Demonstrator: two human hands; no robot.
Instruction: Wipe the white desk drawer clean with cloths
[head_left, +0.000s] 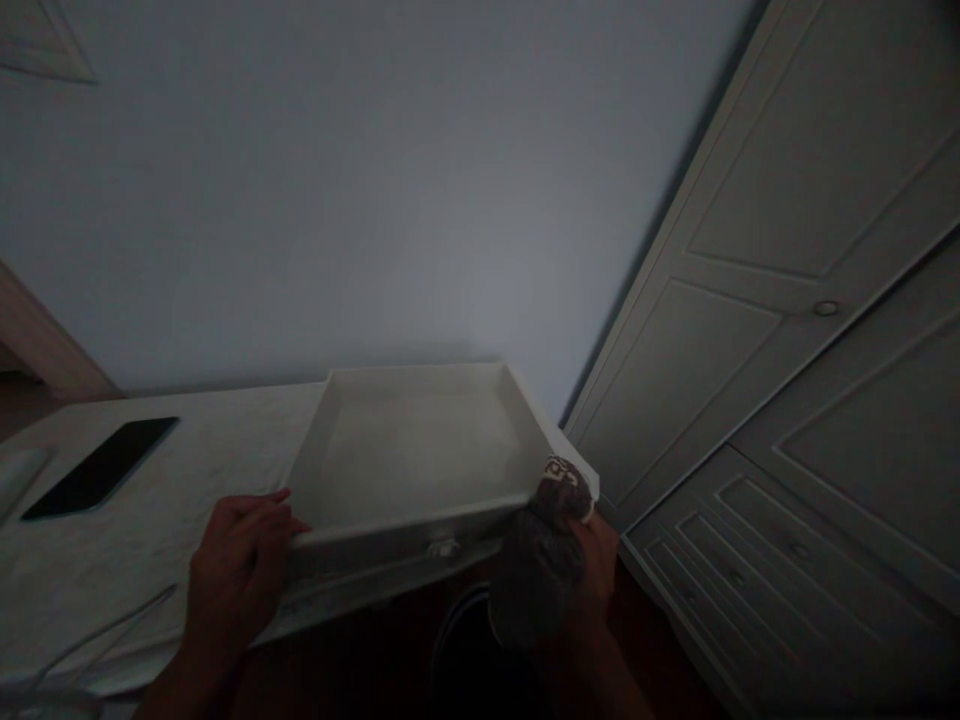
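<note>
A shallow white drawer (420, 450) with a small knob (443, 548) on its front lies on the pale tabletop, its front edge at the table's near edge. My left hand (244, 560) grips the drawer's front left corner, fingers closed over the rim. At the front right corner, my right hand (592, 555) is closed on a grey-brown cloth (540, 570) with light lettering. The cloth rests over that corner and hangs down below it. Some right fingers are hidden behind the cloth.
A dark phone-like slab (105, 470) lies on the tabletop (217, 440) at the left, with a thin cable (112, 625) nearer me. A dark round bin (480, 660) stands on the floor below. White wardrobe doors and drawers (750, 400) rise at the right, the wall (375, 180) behind.
</note>
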